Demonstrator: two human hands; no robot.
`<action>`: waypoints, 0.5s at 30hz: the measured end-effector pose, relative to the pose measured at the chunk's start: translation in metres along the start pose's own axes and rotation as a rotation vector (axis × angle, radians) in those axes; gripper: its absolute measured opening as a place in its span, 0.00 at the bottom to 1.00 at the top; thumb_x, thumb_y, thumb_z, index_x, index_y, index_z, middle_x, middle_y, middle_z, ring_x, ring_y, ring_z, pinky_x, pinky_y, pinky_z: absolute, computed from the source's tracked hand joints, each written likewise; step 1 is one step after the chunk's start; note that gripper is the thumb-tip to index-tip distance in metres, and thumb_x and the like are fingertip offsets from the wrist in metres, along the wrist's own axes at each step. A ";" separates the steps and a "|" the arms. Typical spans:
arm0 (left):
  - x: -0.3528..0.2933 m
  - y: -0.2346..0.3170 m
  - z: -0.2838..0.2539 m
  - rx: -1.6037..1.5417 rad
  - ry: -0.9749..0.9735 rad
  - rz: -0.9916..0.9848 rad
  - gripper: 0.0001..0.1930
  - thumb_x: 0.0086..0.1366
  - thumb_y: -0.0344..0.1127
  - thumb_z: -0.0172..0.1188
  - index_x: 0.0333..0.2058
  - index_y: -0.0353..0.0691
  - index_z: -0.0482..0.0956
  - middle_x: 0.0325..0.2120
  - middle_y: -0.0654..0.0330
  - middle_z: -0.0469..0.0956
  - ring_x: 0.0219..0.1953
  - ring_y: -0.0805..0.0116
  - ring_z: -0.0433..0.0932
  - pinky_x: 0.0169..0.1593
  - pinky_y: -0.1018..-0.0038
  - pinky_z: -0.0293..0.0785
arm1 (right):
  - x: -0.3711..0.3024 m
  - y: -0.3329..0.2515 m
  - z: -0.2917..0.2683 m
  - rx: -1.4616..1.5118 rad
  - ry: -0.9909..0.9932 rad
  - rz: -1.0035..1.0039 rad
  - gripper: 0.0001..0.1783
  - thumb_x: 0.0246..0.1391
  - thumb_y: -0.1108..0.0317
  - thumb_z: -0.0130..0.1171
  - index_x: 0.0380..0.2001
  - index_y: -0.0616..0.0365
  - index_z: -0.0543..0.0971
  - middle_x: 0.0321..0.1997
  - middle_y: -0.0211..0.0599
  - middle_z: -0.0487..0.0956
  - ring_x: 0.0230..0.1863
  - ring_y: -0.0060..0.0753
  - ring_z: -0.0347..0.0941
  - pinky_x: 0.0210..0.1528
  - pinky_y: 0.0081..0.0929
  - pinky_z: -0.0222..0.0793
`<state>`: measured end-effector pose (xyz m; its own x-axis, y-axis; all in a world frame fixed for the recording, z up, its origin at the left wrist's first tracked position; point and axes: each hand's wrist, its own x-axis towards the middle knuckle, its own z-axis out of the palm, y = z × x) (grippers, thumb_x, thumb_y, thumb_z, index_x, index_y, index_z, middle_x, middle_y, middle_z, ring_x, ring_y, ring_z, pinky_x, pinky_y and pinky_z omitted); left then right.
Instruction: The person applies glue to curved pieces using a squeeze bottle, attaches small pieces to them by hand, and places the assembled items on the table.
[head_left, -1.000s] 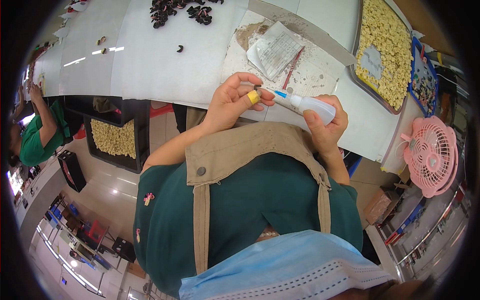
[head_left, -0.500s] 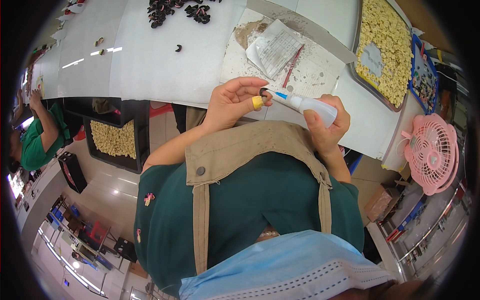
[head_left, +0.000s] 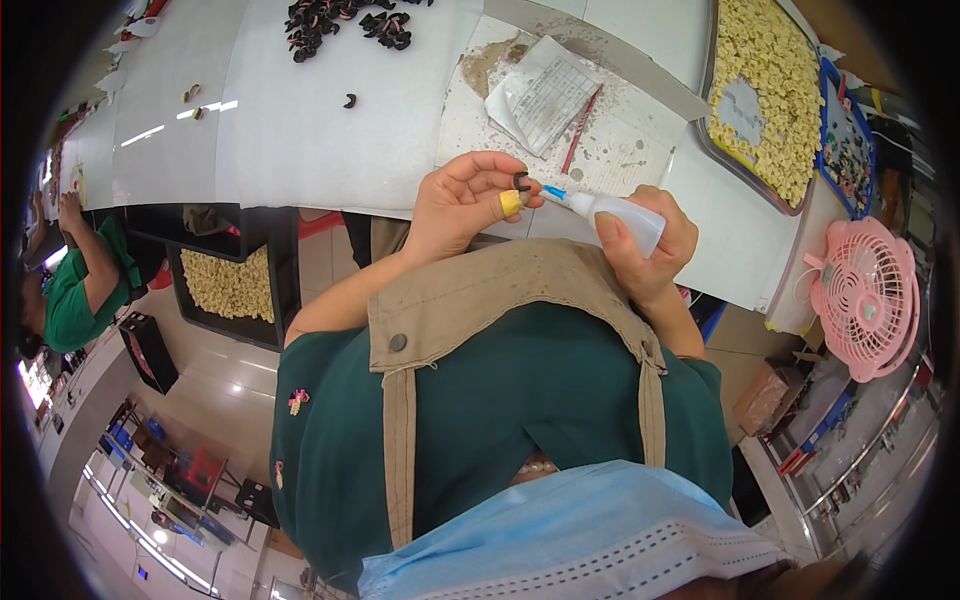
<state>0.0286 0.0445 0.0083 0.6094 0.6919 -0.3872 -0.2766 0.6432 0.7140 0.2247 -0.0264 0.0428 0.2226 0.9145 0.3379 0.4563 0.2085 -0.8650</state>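
Left fingers [head_left: 492, 160] pinching dark curved piece [head_left: 521, 182], right fingers [head_left: 608, 229] gripping translucent blue-tipped squeeze bottle [head_left: 630, 216], white tabletop [head_left: 300, 150] extending left, edge [head_left: 325, 205] near

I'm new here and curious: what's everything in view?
table: one, white, across top
bottle: one, whitish, blue tip, right hand
curved piece: one, dark, left hand
piled pieces: uncounted, black and pink, table's far side
loose pieces: three, dark or yellowish, table's left
papers: count unclear, white, on stained board
stick: one, red, beside papers
big tray: one, silvery, table's right, with cream pieces
small tray: one, blue, far right
fan: one, pink, right edge
crates: two, black, below table
co-worker: one, green top, far left
apron: one, tan, chest
mask: one, light blue, bottom
left hand: one, grip on curved piece
right hand: one, grip on bottle
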 end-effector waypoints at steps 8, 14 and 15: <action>0.001 -0.001 -0.002 0.000 0.010 0.013 0.15 0.56 0.24 0.58 0.43 0.34 0.69 0.36 0.54 0.77 0.39 0.65 0.78 0.37 0.79 0.72 | 0.003 -0.002 0.004 -0.038 0.003 -0.009 0.10 0.35 0.71 0.66 0.20 0.62 0.74 0.16 0.35 0.73 0.14 0.25 0.69 0.17 0.18 0.61; 0.001 -0.002 -0.002 0.028 0.001 0.028 0.14 0.56 0.24 0.58 0.42 0.35 0.70 0.35 0.55 0.78 0.39 0.66 0.78 0.36 0.79 0.71 | 0.005 -0.003 0.007 -0.042 -0.011 -0.040 0.10 0.34 0.72 0.66 0.20 0.61 0.74 0.15 0.34 0.71 0.14 0.26 0.67 0.16 0.19 0.60; 0.001 -0.002 -0.002 0.029 0.000 0.035 0.14 0.56 0.24 0.58 0.42 0.35 0.70 0.34 0.55 0.78 0.38 0.66 0.78 0.36 0.80 0.71 | 0.005 -0.004 0.007 -0.032 -0.019 -0.040 0.09 0.34 0.72 0.66 0.20 0.61 0.74 0.15 0.34 0.71 0.14 0.26 0.67 0.16 0.19 0.59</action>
<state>0.0278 0.0442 0.0051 0.6000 0.7136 -0.3615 -0.2763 0.6090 0.7435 0.2180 -0.0199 0.0456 0.1872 0.9120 0.3649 0.4924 0.2343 -0.8382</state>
